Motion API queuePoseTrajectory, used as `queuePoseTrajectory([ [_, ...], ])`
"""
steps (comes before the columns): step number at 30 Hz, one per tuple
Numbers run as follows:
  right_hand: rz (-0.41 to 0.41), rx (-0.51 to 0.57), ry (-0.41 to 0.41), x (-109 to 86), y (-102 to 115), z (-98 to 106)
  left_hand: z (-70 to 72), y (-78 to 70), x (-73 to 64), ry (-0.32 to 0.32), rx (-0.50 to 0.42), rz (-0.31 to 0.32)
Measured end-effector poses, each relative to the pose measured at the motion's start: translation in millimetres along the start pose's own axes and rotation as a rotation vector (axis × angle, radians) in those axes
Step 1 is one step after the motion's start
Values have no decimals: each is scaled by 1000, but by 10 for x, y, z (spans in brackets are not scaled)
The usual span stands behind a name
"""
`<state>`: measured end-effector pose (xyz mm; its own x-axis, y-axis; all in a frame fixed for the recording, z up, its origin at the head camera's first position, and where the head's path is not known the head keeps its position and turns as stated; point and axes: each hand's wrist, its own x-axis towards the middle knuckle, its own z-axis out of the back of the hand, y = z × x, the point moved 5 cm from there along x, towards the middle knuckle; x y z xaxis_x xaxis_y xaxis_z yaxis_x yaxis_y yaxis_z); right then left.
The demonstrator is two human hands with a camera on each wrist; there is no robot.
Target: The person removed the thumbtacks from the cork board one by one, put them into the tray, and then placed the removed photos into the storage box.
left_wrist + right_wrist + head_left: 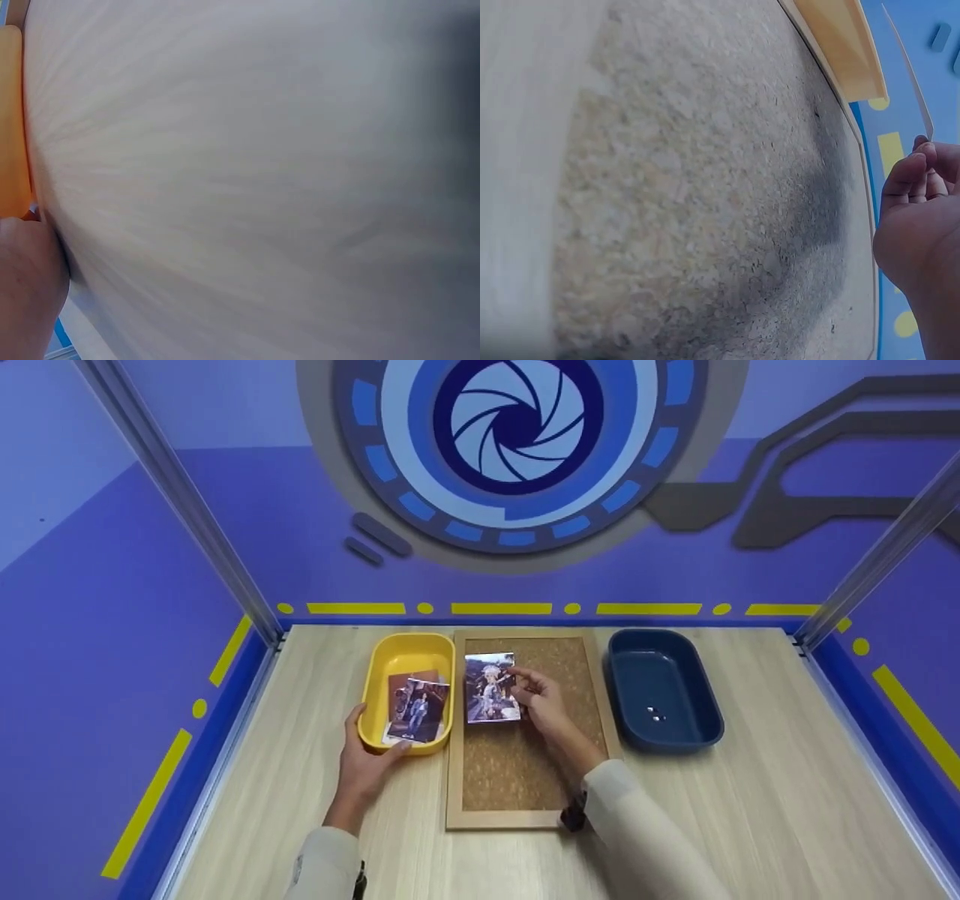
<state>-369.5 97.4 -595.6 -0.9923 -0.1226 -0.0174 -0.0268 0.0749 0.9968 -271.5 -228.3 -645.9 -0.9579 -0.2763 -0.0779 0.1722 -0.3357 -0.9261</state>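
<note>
A photo print (491, 688) of a figure outdoors is pinched at its right edge by my right hand (551, 709). It hangs above the left part of a wood-framed cork board (499, 772). In the right wrist view, the right hand (922, 217) holds the photo (911, 67) nearly edge-on, raised off the cork. My left hand (367, 765) grips the near left corner of a yellow tray (409, 643), thumb at the front rim and fingers along the left side. Several overlapping photos (420, 712) lie in that tray.
A dark blue tray (660, 682) stands right of the cork board, with a few tiny shiny pieces (657, 715) on its floor. The pale wooden table (780, 780) meets a blue printed back wall (517, 577). Metal posts (187, 510) edge the side walls.
</note>
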Motion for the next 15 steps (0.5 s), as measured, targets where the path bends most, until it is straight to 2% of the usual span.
queuePoseTrajectory([
  [3, 11, 11, -22, 21, -93, -7, 0, 4, -1, 1, -10, -2],
  [8, 19, 15, -37, -24, -84, -69, 3, 11, 6, 3, -21, -7],
  [15, -31, 36, -21, -76, -43, -156, -8, 13, -2, 6, -15, 7],
])
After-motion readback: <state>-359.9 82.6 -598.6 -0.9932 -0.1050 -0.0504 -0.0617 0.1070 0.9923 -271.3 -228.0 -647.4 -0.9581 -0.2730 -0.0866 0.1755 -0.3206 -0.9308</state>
